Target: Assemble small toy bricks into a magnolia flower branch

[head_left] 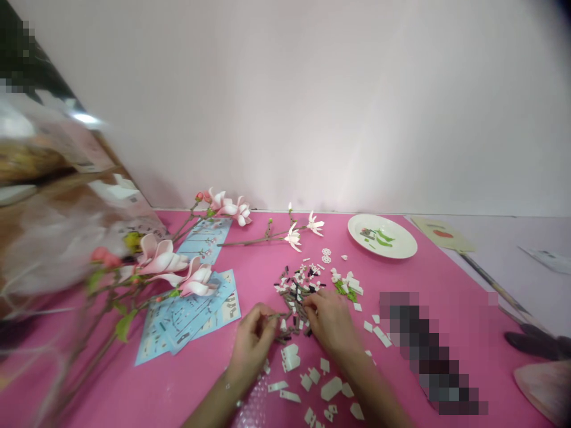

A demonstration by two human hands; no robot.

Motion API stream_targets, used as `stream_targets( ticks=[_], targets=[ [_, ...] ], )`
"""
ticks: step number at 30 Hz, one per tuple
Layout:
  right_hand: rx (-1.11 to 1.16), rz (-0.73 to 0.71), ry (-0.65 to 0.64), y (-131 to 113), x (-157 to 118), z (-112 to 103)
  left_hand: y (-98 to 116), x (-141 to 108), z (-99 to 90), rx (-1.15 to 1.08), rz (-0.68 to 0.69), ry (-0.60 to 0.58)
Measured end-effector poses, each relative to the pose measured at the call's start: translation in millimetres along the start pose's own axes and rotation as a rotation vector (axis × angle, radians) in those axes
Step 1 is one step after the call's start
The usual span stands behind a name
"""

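Pale wall (pixel 289 107) at the back, pink bench (pixel 250 267) below, with a messy pile of little bits (pixel 298 289) near the middle. Left of the pile, big pink flower branches (pixel 160 260), one near and one farther back, both looking done. Also left of the pile, by the branches, blue picture sheets (pixel 178 327). At the pile's left edge, left hand (pixel 256 333), fingertips close together, seeming to pinch a thin brown stick (pixel 280 315). At the pile's right edge, right hand (pixel 330 318), fingers narrow and down among the bits; cannot tell if gripping one. Behind the pile, a thin branch with white flowers (pixel 272 239), put together too, perhaps done. Behind and right of the pile, a white plate (pixel 404 241) with green leaf shapes. Not yet done, by the look: plenty. In the pile, brown, black and white bits, all mixed up. In front of the pile, flat white pieces (pixel 331 389), mostly not joined. Just right of the pile, green and white bits (pixel 348 285), bunched together. Behind the pile, two lacy white rings (pixel 326 259), lying loose.
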State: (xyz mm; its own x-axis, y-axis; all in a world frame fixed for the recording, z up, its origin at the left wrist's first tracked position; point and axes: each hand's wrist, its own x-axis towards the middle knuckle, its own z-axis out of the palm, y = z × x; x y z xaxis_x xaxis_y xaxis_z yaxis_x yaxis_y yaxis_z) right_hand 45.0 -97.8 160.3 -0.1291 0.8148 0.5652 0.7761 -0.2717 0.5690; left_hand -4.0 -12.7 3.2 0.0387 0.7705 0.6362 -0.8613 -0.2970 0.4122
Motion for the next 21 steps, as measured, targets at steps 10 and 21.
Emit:
stream_targets(
  ticks=[10, 21],
  targets=[
    [0.045, -0.003, 0.004, 2, -11, 10, 3, -5, -1.9, -0.072, -0.005, 0.046],
    [0.043, 0.072, -0.008, 7, -14, 8, 2, -5, 1.0, -0.046, 0.027, 0.030]
  ],
)
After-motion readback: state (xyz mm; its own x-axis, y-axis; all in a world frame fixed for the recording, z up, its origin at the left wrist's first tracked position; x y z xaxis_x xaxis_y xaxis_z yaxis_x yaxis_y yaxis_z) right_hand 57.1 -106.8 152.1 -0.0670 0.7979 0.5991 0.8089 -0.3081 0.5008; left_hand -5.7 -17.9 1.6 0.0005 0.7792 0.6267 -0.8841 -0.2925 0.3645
